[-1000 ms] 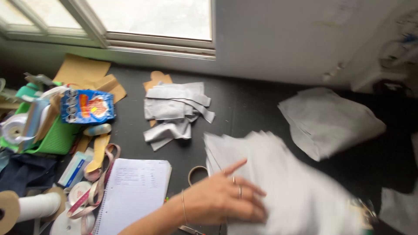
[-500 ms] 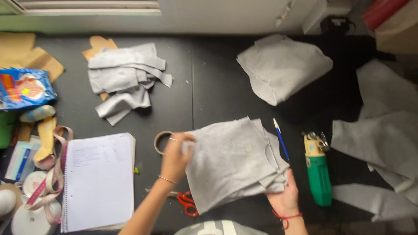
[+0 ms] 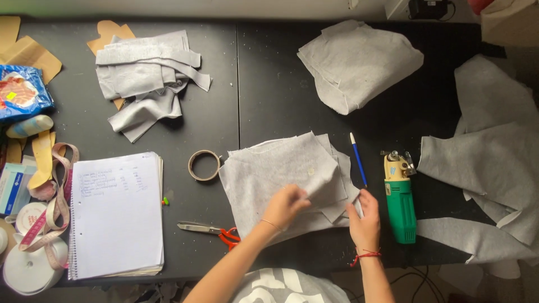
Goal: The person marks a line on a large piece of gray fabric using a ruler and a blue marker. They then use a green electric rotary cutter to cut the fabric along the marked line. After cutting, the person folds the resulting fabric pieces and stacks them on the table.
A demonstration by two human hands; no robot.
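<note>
Pinching top layer of grey fabric stack (image 3: 281,171): left hand (image 3: 285,205), fingers closed; right hand (image 3: 365,221) gripping stack's right edge.

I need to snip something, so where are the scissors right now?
In the head view, the scissors with orange-red handles lie on the dark table, left of the left hand, between the open notebook and the grey fabric stack.

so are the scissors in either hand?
No, the orange-handled scissors lie on the table, left of both hands, which rest on the grey fabric stack.
</note>
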